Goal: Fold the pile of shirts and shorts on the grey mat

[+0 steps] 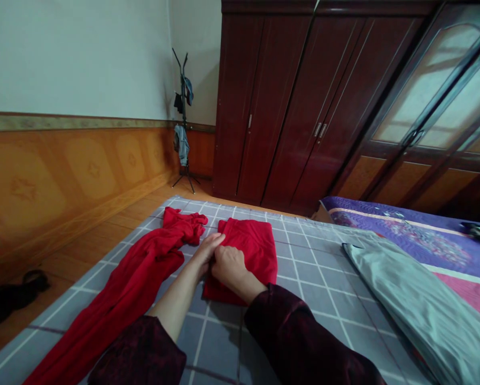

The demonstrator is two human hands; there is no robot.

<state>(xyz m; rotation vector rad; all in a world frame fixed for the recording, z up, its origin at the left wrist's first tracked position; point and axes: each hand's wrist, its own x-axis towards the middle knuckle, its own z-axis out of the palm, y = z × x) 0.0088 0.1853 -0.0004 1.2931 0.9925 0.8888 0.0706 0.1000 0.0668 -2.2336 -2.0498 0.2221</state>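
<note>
A folded red garment (260, 246) lies as a near-rectangle on the grey checked bed cover (304, 267). Both hands meet at its left edge. My right hand (230, 264) is closed in a fist-like grip on the cloth, its knuckles upward. Just left of it, my left hand (208, 250) is closed at the same edge, thumb side up; its fingers are partly hidden behind the right hand. A second red garment (144, 267), long and crumpled, stretches along the bed's left side, close to my left forearm.
Pale green folded cloth (416, 299) lies on the right of the bed. Beyond it is purple patterned bedding (388, 219). A dark red wardrobe (288, 107) and a coat stand (184, 117) stand at the back. A black item (15, 297) rests on the floor at left.
</note>
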